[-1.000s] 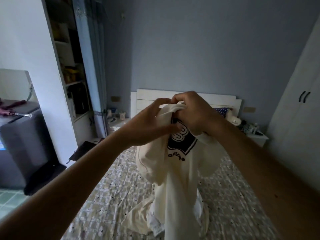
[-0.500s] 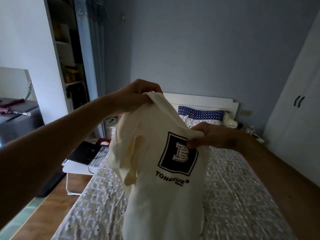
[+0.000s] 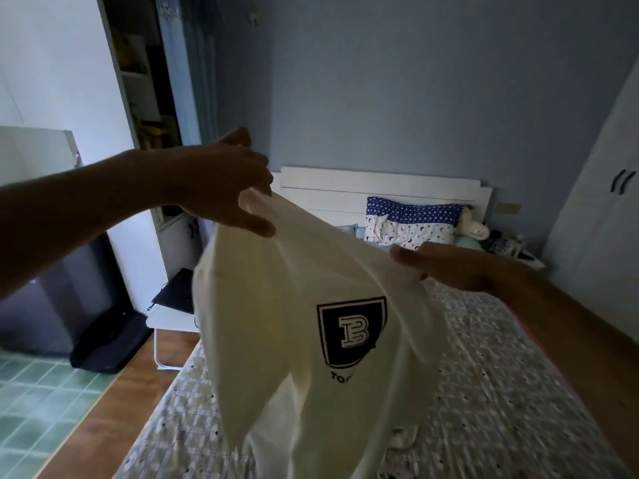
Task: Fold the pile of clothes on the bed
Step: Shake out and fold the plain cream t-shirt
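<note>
At the far left a dark grey cabinet stands on the pale green tiled floor, with a black mat or bag slumped at its foot where the tiles meet the wooden floorboards. Just right of that, a small white worktop beside the bed carries a flat black object, perhaps a laptop, though the dim light leaves that unsure. The left hand reaches in from the left, raised over the near left part of the bed, its fingers pinching the upper edge of a cream cotton T-shirt with a dark shield-shaped "B" logo. The shirt hangs in the air between the two hands, its body drooping down in folds over the grey checked bedspread; whether its lower end touches the bed cannot be told. A small crumpled bit of pale cloth lies on the bedspread just right of the hanging shirt. The right hand comes in from the right, lower than the left one, with its fingers pressed together on the shirt's other upper edge. Farther back, a blue star-printed pillow leans against the white wooden headboard, and a tall white wardrobe with two dark handles fills the right side.
</note>
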{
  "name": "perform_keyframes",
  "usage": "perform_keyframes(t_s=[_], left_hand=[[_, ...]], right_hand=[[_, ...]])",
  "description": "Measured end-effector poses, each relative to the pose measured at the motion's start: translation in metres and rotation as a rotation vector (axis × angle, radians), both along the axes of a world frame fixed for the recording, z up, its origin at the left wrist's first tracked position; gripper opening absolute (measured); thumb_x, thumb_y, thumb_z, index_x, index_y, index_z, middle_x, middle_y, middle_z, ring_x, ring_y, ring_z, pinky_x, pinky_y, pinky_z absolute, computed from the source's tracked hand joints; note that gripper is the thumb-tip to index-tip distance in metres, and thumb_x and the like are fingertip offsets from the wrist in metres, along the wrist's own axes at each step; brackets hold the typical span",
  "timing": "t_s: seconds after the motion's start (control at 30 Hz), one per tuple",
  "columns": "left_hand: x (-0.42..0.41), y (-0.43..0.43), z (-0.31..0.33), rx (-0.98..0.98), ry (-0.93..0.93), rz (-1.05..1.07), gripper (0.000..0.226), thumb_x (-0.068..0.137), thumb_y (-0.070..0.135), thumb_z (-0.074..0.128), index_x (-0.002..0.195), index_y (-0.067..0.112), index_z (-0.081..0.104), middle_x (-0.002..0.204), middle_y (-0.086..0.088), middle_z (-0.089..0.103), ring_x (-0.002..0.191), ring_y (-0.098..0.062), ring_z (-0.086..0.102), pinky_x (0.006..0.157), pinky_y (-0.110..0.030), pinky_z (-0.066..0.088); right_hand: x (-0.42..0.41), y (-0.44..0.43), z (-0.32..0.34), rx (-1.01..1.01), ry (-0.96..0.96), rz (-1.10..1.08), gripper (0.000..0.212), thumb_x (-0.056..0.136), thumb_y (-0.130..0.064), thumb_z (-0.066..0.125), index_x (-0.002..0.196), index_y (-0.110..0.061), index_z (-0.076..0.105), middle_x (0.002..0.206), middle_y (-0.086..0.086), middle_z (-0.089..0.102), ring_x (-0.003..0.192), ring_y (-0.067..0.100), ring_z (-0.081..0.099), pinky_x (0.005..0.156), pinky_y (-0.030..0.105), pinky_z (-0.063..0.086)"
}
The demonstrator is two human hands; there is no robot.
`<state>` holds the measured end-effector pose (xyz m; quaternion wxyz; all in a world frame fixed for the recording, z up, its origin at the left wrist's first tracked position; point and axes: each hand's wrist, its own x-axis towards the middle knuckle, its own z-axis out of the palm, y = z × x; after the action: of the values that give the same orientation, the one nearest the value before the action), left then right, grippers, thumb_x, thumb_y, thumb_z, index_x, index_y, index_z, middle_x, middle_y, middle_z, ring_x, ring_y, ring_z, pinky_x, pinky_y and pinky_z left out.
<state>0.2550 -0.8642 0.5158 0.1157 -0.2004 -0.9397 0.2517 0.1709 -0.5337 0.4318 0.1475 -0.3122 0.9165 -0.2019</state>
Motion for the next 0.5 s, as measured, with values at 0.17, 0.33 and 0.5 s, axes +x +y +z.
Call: perform_keyframes(t_s=[0.17,0.33,0.5], left_hand=[[0.0,0.001,-0.007,0.017,0.256,-0.137,0.069,0.097,0.064,0.004,0.071,0.028,0.058,0.068,0.011,0.052,0.073,-0.011,0.047,0.091,-0.037,0.024],[0.001,0.003,-0.029,0.085,0.466,-0.087,0.032,0.091,0.036,0.051,0.066,0.019,0.061,0.08,0.001,0.057,0.086,-0.022,0.052,0.09,-0.044,0.032],[-0.014,0.018,-0.094,0.962,0.487,0.094,0.037,0.069,0.004,0.074,0.095,0.011,0.049,0.105,-0.01,0.049,0.091,-0.026,0.052,0.066,-0.028,0.043]], right_hand=[[-0.007,-0.009,0.005,-0.359,0.343,-0.221,0.063,0.093,-0.052,0.055,0.047,-0.01,0.043,0.039,-0.005,0.036,0.036,0.004,0.033,0.053,0.029,0.033],[-0.001,-0.018,0.018,-0.611,0.718,-0.273,0.027,0.07,-0.014,0.074,0.048,-0.004,0.062,0.042,0.011,0.05,0.038,0.008,0.04,0.041,0.015,0.034],[0.005,-0.032,0.035,-0.793,0.935,-0.287,0.018,0.066,-0.012,0.069,0.058,-0.007,0.053,0.05,0.002,0.048,0.045,0.009,0.04,0.049,0.019,0.03]])
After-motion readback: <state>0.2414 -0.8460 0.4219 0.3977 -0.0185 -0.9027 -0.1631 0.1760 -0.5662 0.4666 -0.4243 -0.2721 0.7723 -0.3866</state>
